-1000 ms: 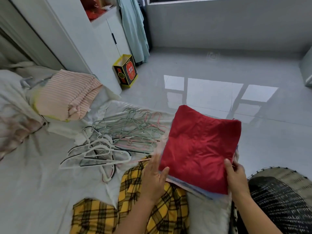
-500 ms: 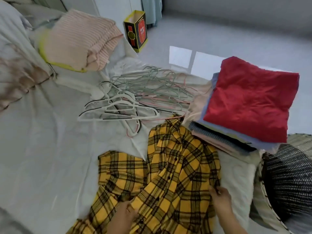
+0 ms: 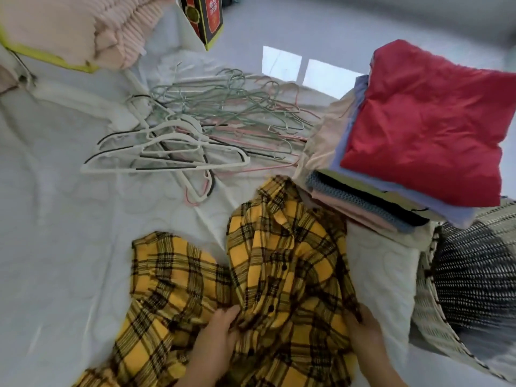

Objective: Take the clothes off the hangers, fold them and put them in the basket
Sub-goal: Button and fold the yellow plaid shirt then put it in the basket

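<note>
Off the folded pile (image 3: 424, 129) since a second ago, the left hand (image 3: 217, 331) and right hand (image 3: 368, 331) each grip the yellow checked shirt (image 3: 284, 261) on the bed (image 3: 55, 219).

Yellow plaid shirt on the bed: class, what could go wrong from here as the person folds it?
1. The stack of folded clothes sits at the mattress edge beside the basket; tugging the bedding might topple it.
2. The yellow plaid shirt, gripped by the left hand and right hand, lies crumpled close to the loose hangers; spreading it could snag one.
</note>
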